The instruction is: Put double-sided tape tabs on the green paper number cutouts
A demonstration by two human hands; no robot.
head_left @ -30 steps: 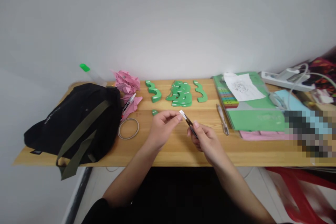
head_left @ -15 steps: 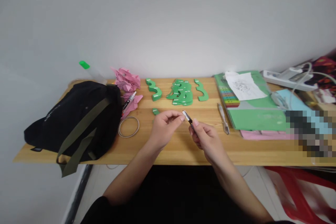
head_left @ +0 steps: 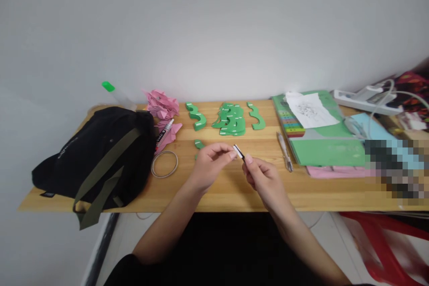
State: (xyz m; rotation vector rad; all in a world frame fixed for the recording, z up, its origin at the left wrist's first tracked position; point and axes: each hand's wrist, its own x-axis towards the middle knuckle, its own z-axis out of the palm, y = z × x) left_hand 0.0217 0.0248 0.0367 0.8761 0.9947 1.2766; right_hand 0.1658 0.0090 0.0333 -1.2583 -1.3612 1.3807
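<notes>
Just before the green cutouts [head_left: 231,120], fingers of our right hand [head_left: 264,179] clamp tweezers [head_left: 241,156]; our left hand [head_left: 208,166] pinches their white strip [head_left: 237,149].

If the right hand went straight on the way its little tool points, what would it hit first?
Probably the left hand, whose fingertips sit right at the white tip of the right hand's dark tool; depth is unclear.

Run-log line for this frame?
left hand: fingertips at white tip | right hand: holds dark tool | green cutouts: on table beyond
</notes>
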